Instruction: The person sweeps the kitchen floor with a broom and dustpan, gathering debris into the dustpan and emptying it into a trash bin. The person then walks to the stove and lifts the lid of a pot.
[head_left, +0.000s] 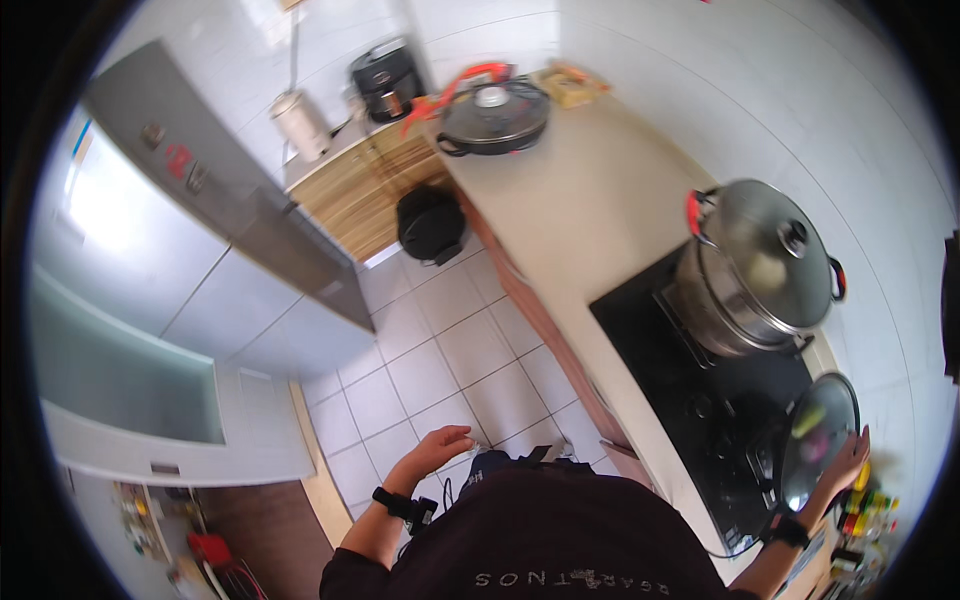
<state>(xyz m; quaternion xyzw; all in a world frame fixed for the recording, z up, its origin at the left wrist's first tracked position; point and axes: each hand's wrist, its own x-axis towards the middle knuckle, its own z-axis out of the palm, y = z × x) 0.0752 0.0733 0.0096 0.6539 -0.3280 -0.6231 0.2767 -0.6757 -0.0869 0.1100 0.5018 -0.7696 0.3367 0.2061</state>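
My right hand (846, 459) is at the rim of a round glass lid (821, 420), at the near end of the black gas cooktop (697, 420); its fingers are partly hidden, so its hold is unclear. Green and purple shapes show through or on the glass. My left hand (442, 448) hangs over the tiled floor, left of my body, with nothing seen in it. Beyond the lid, a tall steel steamer pot (724, 300) with a glass lid (765, 255) and red-and-black handles stands on the cooktop. Something pale shows through that lid.
A lidded electric pan (495, 124) stands at the counter's (600, 187) far end, beside a yellowish packet (574, 86). Farther left are a black air fryer (388, 82) and a pale kettle (300, 124). A black bin (430, 223) stands on the floor. Bottles (866, 510) stand near my right forearm.
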